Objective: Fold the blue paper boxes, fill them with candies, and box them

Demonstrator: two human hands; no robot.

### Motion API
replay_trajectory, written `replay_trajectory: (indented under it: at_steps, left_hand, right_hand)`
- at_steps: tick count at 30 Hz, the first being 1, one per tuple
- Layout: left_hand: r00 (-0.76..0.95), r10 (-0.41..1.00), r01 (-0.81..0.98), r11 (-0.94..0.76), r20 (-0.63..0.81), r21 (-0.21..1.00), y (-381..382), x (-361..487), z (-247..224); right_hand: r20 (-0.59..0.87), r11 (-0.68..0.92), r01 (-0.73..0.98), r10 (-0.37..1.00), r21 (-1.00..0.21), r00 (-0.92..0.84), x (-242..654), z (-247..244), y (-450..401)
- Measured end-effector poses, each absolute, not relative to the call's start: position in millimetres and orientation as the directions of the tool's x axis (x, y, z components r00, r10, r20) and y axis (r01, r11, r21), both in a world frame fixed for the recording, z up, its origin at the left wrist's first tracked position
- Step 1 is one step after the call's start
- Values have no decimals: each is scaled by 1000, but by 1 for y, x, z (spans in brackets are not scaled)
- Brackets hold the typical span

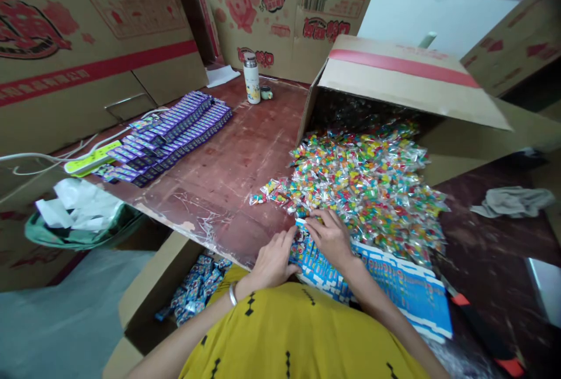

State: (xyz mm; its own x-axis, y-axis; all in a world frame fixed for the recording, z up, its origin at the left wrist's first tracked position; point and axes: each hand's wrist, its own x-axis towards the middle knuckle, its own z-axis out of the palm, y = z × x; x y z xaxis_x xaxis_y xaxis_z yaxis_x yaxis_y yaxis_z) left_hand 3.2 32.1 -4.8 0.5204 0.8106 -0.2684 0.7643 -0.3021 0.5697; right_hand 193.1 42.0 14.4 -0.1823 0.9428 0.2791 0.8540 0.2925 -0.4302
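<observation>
Both hands are close together at the table's front edge, over blue printed packets (403, 288) laid out in overlapping rows. My left hand (275, 259), with a silver bangle at the wrist, has its fingers pressed together at the left end of the rows. My right hand (328, 237) has bent fingers at the top of a blue packet, beside the candy; what lies between its fingertips is too small to make out. Just beyond is a heap of small clear bags of colourful candy (359, 180), spilling from a cardboard box (394, 75) on its side.
Purple boxes (175, 133) stand in rows at the left, near a yellow-green power strip (93, 158). A bottle (252, 79) stands at the back. Below the front edge, an open carton (144, 297) holds small blue packs. A red-and-black tool (482, 326) and grey cloth (512, 202) lie right.
</observation>
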Motion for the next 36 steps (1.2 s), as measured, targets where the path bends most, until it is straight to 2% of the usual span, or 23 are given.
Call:
replay_trajectory:
  at_steps: [3, 6, 8, 10, 12, 14, 15, 17, 19, 21, 24, 30, 34, 36]
  left_hand:
    - [556, 808, 734, -366, -196, 572, 34, 5, 0]
    - [577, 807, 687, -395, -127, 610, 38, 9, 11]
    - [558, 825, 666, -377, -94, 644, 41, 13, 19]
    - [524, 850, 610, -331, -53, 720, 46, 17, 27]
    - [514, 857, 447, -232, -36, 864, 52, 20, 33]
    - [561, 824, 185, -31, -79, 982, 60, 19, 39]
    - [604, 790, 57, 94, -109, 994, 63, 18, 42]
    - [692, 705, -110, 317, -156, 942, 69, 13, 45]
    - [758, 626, -152, 443, -184, 884, 72, 8, 46]
    - [814, 544, -116, 499, -206, 859, 73, 4, 44]
    - [829, 499, -58, 526, -253, 849, 74, 1, 38]
    - [590, 748, -180, 488, -303, 854, 73, 14, 29]
    - [314, 922, -147, 283, -227, 948, 66, 26, 28]
    - [240, 959, -106, 183, -153, 977, 62, 28, 29]
  right_hand:
    - [245, 178, 767, 969, -617, -28, 195, 17, 40]
    - [50, -61, 529, 980, -846, 192, 193, 20, 42]
    - [-70, -153, 333, 966, -930, 249, 190, 25, 44]
    - [-103, -152, 185, 963, -971, 248, 188, 31, 45]
    - [-77, -103, 128, 978, -986, 193, 187, 39, 43]
    - [-42, -54, 156, 996, -986, 76, 188, 45, 38]
    - [-32, -32, 180, 999, -983, 7, 189, 47, 35]
    - [-24, 0, 212, 994, -977, -110, 192, 52, 32]
    - [-36, 8, 224, 980, -974, -195, 196, 57, 31]
    - [-79, -4, 255, 955, -967, -285, 201, 63, 35]
    - [-154, -32, 319, 918, -947, -365, 209, 69, 43]
    - [-40, -51, 180, 997, -982, 64, 198, 51, 46]
    - [-3, -21, 80, 975, -997, 224, 181, 32, 43]
    - [25, 5, 74, 961, -997, 276, 176, 25, 42]
